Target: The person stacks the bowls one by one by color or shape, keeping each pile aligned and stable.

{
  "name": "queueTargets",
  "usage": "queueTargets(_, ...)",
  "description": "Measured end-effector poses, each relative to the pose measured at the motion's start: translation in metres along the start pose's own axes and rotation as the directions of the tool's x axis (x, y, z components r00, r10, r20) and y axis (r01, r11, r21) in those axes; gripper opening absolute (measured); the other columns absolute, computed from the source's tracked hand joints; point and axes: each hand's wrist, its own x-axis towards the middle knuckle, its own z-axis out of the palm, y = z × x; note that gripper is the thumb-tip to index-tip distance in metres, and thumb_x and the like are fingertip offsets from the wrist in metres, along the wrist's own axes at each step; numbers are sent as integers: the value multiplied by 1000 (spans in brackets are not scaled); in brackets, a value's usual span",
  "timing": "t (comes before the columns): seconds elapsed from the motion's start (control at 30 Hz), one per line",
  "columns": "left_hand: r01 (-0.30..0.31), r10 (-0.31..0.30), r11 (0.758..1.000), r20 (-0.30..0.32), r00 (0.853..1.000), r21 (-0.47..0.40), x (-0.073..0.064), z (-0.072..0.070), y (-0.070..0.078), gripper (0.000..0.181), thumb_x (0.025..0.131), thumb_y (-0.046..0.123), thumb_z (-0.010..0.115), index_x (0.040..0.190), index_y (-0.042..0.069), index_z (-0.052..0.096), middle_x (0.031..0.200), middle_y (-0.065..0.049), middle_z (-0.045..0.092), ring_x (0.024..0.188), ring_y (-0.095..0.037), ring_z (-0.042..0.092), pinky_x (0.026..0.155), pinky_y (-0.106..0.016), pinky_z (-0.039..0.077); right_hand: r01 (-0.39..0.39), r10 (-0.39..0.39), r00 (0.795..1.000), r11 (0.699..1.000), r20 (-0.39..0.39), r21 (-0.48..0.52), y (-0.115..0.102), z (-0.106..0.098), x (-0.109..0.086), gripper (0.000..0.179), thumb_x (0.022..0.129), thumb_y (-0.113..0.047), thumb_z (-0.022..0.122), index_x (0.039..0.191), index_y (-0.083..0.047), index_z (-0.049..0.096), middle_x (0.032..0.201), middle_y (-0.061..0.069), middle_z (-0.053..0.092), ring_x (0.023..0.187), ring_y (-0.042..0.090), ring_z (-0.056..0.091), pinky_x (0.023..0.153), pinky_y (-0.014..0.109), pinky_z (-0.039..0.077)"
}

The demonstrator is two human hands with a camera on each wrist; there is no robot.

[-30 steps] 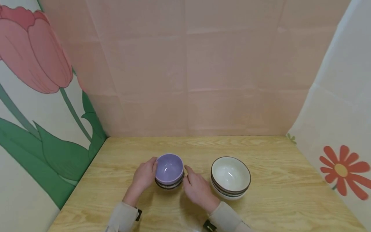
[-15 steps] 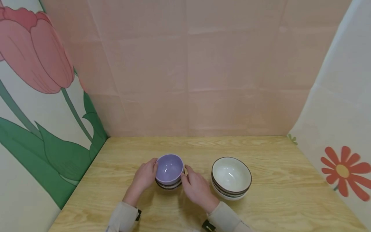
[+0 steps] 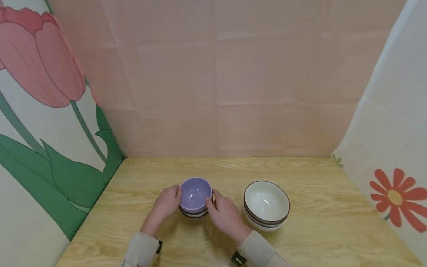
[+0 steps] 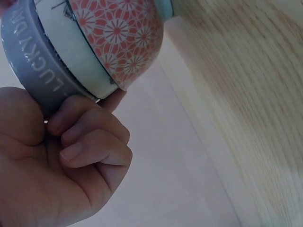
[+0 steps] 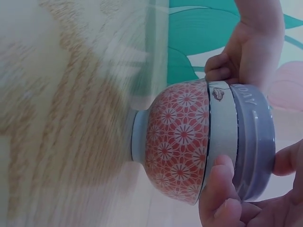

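A purple bowl (image 3: 194,193) with raised lettering tops a stack left of centre. Below it, the right wrist view shows a whitish bowl (image 5: 222,125) and, at the bottom, a red bowl (image 5: 177,137) with white flower patterns, its foot on the table. My left hand (image 3: 166,202) pinches the purple bowl's left side, the other fingers curled in the left wrist view. On the opposite side, my right hand (image 3: 228,217) grips the purple bowl, its thumb at the rim and fingers against the stack's side.
To the right stands a second stack of bowls (image 3: 267,202), a white one with a dark rim on top. The wooden table (image 3: 317,237) meets a pink back curtain (image 3: 213,92) and flower-printed side curtains.
My right thumb has moved up and left onto the purple bowl's rim. The left hand has hardly moved, and both stacks stand where they were.
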Motion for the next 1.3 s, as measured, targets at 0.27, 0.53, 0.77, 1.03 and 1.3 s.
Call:
queueTargets(0.27,-2,3,997,-8,1000,72,0,-2,4,36,104,18,42,118,-6,65,109,-22,70,103,-38,67,88,-53,54,-22,22,1000,1000,4,-13,-2,1,3,49,101,-32,48,135,2,57,72,-3,56,68,15,53,58,35,43)
queueTargets(0.53,3,-4,996,9,1000,90,0,-3,6,41,105,19,40,126,-10,60,121,-27,66,114,-42,63,95,-55,51,-26,26,1000,1000,13,-12,-3,3,4,50,102,-30,45,135,6,56,85,5,64,76,19,57,68,42,51)
queueTargets(0.77,-5,5,999,13,1000,47,2,-3,5,31,103,17,41,97,-1,65,79,-11,63,72,-23,60,65,-40,52,12,-9,1000,995,-29,94,-3,4,7,42,99,-21,48,126,9,60,75,1,61,67,13,55,62,31,48)
queueTargets(1.03,-19,19,1000,-4,1000,-5,3,-1,2,29,102,14,41,84,4,60,71,-7,55,67,-19,53,60,-35,47,2,3,998,997,-63,71,-7,5,6,41,99,-20,48,124,10,61,86,11,69,78,21,64,73,43,54)
queueTargets(1.3,-15,15,1000,0,1000,-24,5,-3,3,29,101,14,41,87,1,63,77,-10,60,72,-22,57,63,-38,50,-42,42,997,999,-66,7,-11,4,8,38,100,-23,47,116,6,66,84,10,65,73,20,60,65,42,52)
